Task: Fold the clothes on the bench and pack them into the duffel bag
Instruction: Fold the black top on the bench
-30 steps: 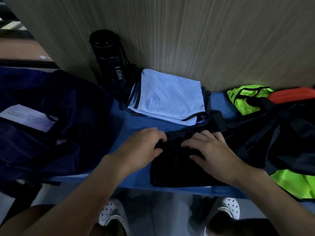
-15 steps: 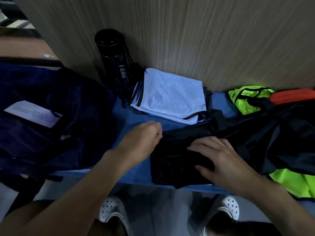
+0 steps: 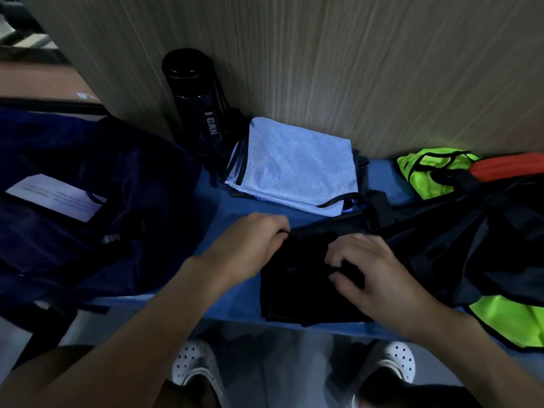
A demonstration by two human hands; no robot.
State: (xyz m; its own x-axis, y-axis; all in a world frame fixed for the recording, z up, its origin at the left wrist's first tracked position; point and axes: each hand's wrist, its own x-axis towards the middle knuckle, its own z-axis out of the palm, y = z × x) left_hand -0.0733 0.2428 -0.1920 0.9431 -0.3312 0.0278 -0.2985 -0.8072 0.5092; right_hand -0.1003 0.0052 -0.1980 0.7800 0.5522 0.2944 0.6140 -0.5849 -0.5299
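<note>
The black garment (image 3: 306, 293) is lying on the blue worktop (image 3: 226, 207), at its near edge, directly in front of the person. This is probably because the near edge gives both hands equal reach for folding.

The left hand (image 3: 250, 248) is holding the garment's upper left corner. Its fingers (image 3: 276, 231) are curling in and pinching the fabric edge, which appears to anchor that side. The right hand (image 3: 374, 275) is working on the middle of the garment. Its fingers (image 3: 347, 245) are bending and slightly spreading, gathering a ridge of cloth, apparently to form or tighten a fold.

A light blue garment (image 3: 294, 163) is sitting folded against the wood-grain wall (image 3: 353, 69), beside a black bottle (image 3: 194, 92). It looks parked there as finished work awaiting packing.

A navy bag (image 3: 88, 201), judged to be the duffel, is lying open at the left, near the folding area for short transfers.

At the right, a neon green vest (image 3: 426, 172) and a dark heap (image 3: 485, 231) are lying unfolded, so the task appears to be in an early stage.
</note>
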